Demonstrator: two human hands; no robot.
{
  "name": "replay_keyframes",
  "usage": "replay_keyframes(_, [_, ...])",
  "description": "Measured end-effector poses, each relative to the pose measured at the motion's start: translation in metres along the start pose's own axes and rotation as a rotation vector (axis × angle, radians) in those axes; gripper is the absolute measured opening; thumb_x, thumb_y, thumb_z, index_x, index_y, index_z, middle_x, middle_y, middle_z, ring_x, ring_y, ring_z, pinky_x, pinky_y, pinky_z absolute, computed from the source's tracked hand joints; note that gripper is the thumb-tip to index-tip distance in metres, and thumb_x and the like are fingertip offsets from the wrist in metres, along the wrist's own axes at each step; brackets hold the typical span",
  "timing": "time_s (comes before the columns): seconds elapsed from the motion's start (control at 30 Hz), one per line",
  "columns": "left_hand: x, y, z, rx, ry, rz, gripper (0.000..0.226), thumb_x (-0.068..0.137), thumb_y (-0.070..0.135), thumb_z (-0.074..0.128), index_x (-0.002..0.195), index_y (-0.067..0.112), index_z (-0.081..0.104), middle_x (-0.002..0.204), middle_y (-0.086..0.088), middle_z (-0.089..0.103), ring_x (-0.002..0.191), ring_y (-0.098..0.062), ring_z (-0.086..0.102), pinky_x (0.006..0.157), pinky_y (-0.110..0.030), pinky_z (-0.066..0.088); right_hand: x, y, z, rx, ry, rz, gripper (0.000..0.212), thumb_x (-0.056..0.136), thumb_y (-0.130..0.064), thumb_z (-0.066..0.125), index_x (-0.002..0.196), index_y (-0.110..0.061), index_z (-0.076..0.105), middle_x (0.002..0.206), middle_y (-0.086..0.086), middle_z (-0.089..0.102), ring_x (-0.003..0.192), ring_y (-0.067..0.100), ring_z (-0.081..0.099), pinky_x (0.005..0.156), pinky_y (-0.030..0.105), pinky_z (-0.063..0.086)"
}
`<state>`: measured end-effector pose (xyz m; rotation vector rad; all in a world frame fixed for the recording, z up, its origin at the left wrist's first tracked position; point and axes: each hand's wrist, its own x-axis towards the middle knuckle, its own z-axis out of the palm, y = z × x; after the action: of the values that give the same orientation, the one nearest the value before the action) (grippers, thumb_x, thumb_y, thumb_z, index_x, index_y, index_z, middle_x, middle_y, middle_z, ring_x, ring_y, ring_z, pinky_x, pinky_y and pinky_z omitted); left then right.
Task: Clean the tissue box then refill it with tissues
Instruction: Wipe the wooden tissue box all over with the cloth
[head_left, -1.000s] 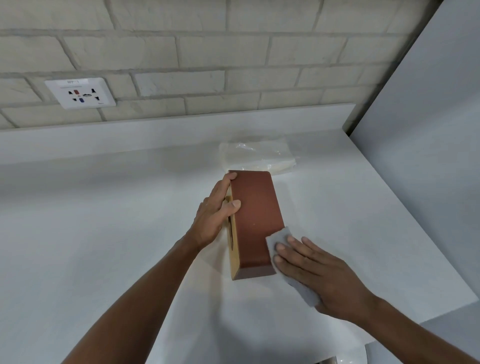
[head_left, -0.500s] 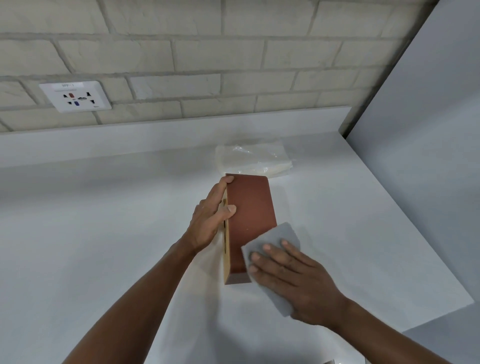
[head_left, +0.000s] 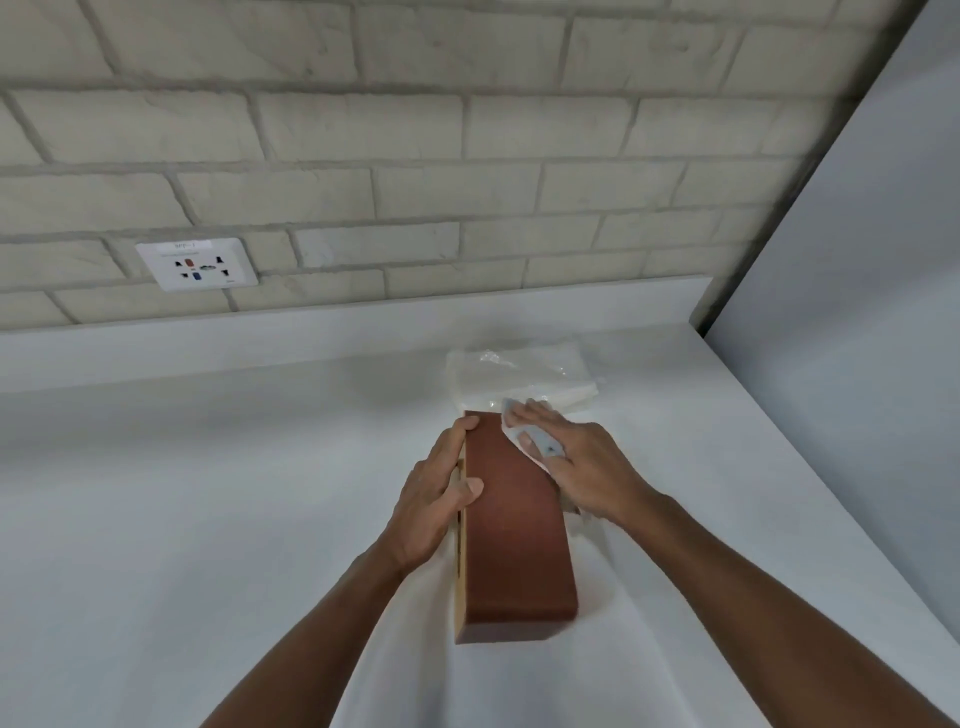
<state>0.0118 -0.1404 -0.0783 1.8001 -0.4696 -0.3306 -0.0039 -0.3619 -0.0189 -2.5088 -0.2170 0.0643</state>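
A reddish-brown tissue box (head_left: 514, 540) stands on its long side on the white counter (head_left: 208, 519), its pale wooden face turned left. My left hand (head_left: 441, 493) grips the box's left upper edge, thumb on the brown face. My right hand (head_left: 571, 457) presses a grey cloth (head_left: 543, 447) with flat fingers against the far right part of the box. Behind the box lies a clear plastic pack of white tissues (head_left: 519, 379).
A brick wall with a white socket plate (head_left: 197, 262) rises behind the counter's low backsplash. A grey panel (head_left: 857, 312) walls off the right side. The counter's right edge runs diagonally toward the lower right.
My right hand has slid the cloth from the near end of the box up along its brown face to the far end. The view has tilted and moved closer.
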Motion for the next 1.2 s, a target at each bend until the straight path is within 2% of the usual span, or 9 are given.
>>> replay_keyframes(0.13, [-0.001,0.003,-0.005,0.007,-0.024,-0.011,0.066,0.094,0.054,0.051,0.153,0.067,0.025,0.159,0.028,0.041,0.147,-0.003,0.04,0.126,-0.05,0.03,0.037,-0.009,-0.019,0.211,0.083,0.368,0.048,0.098,-0.052,0.045,0.084,-0.009,0.064,0.082,0.007,0.068,0.083,0.026,0.065,0.067,0.032,0.044])
replay_keyframes(0.23, [-0.006,0.0,-0.01,-0.098,-0.034,-0.089,0.079,0.09,0.068,0.056,0.156,0.068,0.012,0.167,0.02,0.031,0.156,-0.004,0.027,0.128,-0.042,0.025,0.015,-0.012,-0.036,0.504,0.301,0.502,0.043,0.099,-0.05,0.044,0.082,-0.014,0.061,0.058,0.009,0.067,0.068,0.026,0.067,0.064,0.027,0.049])
replay_keyframes(0.4, [0.003,0.011,-0.018,-0.198,-0.01,-0.205,0.071,0.097,0.076,0.047,0.157,0.064,0.012,0.171,0.02,0.025,0.151,0.011,0.024,0.126,-0.029,0.02,-0.053,-0.02,-0.041,0.597,0.369,0.705,0.036,0.097,-0.052,0.046,0.104,-0.02,0.062,0.088,0.0,0.066,0.082,0.013,0.061,0.067,0.03,0.042])
replay_keyframes(0.53, [0.013,0.014,-0.024,-0.1,-0.122,-0.142,0.096,0.08,0.087,0.056,0.161,0.059,0.011,0.172,0.024,0.017,0.154,0.011,0.016,0.127,-0.031,0.017,-0.094,-0.034,-0.021,0.648,0.25,0.822,0.042,0.098,-0.059,0.035,0.115,-0.026,0.052,0.075,0.015,0.07,0.078,0.021,0.065,0.084,0.034,0.042])
replay_keyframes(0.67, [0.014,0.007,-0.019,0.001,-0.136,-0.138,0.099,0.084,0.089,0.048,0.164,0.051,0.006,0.17,0.024,0.02,0.156,0.006,0.018,0.129,-0.035,0.019,-0.121,-0.052,0.014,0.629,0.203,0.776,0.023,0.095,-0.046,0.051,0.11,-0.037,0.066,0.117,-0.003,0.069,0.101,0.008,0.06,0.083,0.022,0.04])
replay_keyframes(0.8, [0.02,0.019,0.001,0.162,-0.022,-0.166,0.084,0.084,0.074,0.029,0.162,0.05,0.011,0.131,-0.002,0.054,0.13,-0.017,0.045,0.113,-0.042,0.033,-0.116,-0.06,0.025,0.554,0.101,0.721,0.027,0.095,-0.055,0.049,0.117,-0.05,0.062,0.108,-0.026,0.067,0.106,0.0,0.062,0.094,0.025,0.047])
replay_keyframes(0.9, [0.042,0.036,0.002,0.085,0.033,-0.32,0.078,0.081,0.082,0.025,0.154,0.056,0.029,0.142,-0.005,0.052,0.136,-0.024,0.042,0.114,-0.046,0.03,-0.097,-0.06,0.004,0.642,0.17,0.732,0.03,0.096,-0.051,0.05,0.104,-0.032,0.073,0.093,-0.012,0.076,0.089,0.009,0.071,0.091,0.035,0.052])
replay_keyframes(1.07, [0.064,0.071,-0.018,-0.081,-0.026,-0.643,0.07,0.097,0.074,0.027,0.112,0.019,0.067,0.124,-0.014,0.072,0.112,-0.029,0.064,0.088,-0.049,0.044,-0.079,-0.069,-0.044,0.91,0.298,0.621,0.032,0.097,-0.046,0.053,0.087,-0.019,0.068,0.068,-0.005,0.074,0.062,0.007,0.071,0.068,0.03,0.05])
replay_keyframes(1.2, [0.06,0.066,-0.02,-0.165,0.019,-0.784,0.073,0.092,0.079,0.029,0.136,0.028,0.06,0.128,-0.012,0.068,0.111,-0.028,0.06,0.1,-0.066,0.042,-0.07,-0.076,-0.045,0.779,0.31,0.42,0.037,0.093,-0.056,0.046,0.123,-0.039,0.062,0.081,-0.004,0.076,0.07,0.015,0.071,0.062,0.023,0.052])
